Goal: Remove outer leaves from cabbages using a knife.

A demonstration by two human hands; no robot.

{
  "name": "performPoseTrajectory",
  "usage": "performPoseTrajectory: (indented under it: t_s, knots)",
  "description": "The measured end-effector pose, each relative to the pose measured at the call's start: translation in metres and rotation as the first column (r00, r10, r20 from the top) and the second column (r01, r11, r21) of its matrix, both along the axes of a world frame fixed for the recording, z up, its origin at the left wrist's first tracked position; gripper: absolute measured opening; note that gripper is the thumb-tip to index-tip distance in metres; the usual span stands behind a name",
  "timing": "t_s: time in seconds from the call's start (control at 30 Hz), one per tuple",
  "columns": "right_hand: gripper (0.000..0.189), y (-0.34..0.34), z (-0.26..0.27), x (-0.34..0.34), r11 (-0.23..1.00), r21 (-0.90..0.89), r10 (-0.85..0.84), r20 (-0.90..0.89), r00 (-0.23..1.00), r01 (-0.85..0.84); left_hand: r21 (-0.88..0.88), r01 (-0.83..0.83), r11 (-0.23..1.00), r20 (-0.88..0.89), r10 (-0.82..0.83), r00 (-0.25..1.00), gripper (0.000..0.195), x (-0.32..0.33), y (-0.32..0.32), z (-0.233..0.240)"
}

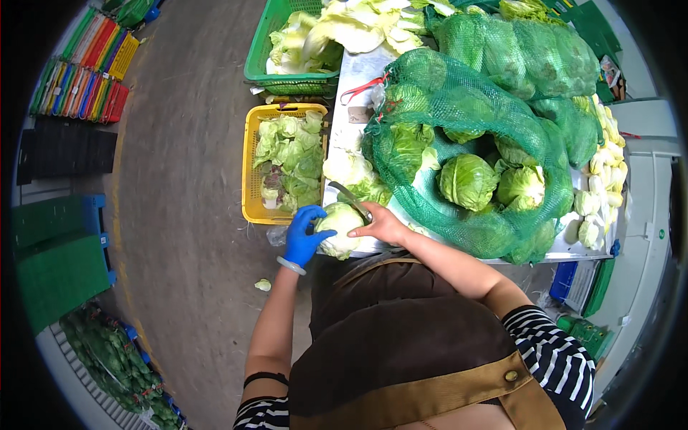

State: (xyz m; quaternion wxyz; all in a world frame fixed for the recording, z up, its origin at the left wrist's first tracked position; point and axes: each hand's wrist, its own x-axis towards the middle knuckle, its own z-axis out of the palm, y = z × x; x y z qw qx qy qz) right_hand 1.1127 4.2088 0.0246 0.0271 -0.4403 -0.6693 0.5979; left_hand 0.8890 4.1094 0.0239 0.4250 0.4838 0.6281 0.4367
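Note:
A pale green cabbage head [341,228] is at the near left corner of the metal table [352,78]. My left hand [307,234], in a blue glove, holds its left side with curved fingers and thumb. The bare right hand [377,224] grips a knife [349,198] with a curved blade pointing up and left over the cabbage, and its thumb rests on the cabbage. Loose pale leaves [349,169] lie just beyond. To the right, an opened green mesh sack [403,185] holds several cabbages, among them a whole green cabbage [468,181].
Left of the table stand a yellow crate [248,161] of leaves and a green crate [258,51] with pale leaves. Full mesh sacks [516,54] lie at the back right, with small pale cabbages [588,231] at the right edge. A leaf piece [263,285] is on the floor.

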Motion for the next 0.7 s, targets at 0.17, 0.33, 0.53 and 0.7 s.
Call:
performPoseTrajectory:
  t_s: [0.17,0.33,0.53,0.7]
  knots:
    - [0.093,0.005,-0.001,0.004,0.995,-0.098,0.033,-0.036,0.999,-0.037,-0.191,-0.253,0.949,0.120,0.278,0.953,0.022,-0.019,0.016,-0.046]
    - [0.088,-0.005,-0.004,0.002,0.978,-0.202,-0.083,-0.117,0.990,0.058,-0.322,-0.731,0.601,0.008,0.774,0.633,0.028,-0.037,0.013,-0.109]
    - [0.076,0.002,0.003,0.017,0.924,-0.360,-0.144,-0.020,0.989,0.127,-0.518,-0.467,0.717,0.322,0.669,0.670,0.051,0.008,0.005,-0.019]
    - [0.042,0.018,0.001,0.002,0.868,-0.477,-0.165,-0.024,0.986,0.134,-0.316,-0.260,0.912,0.026,0.283,0.959,0.101,0.053,-0.010,-0.009]
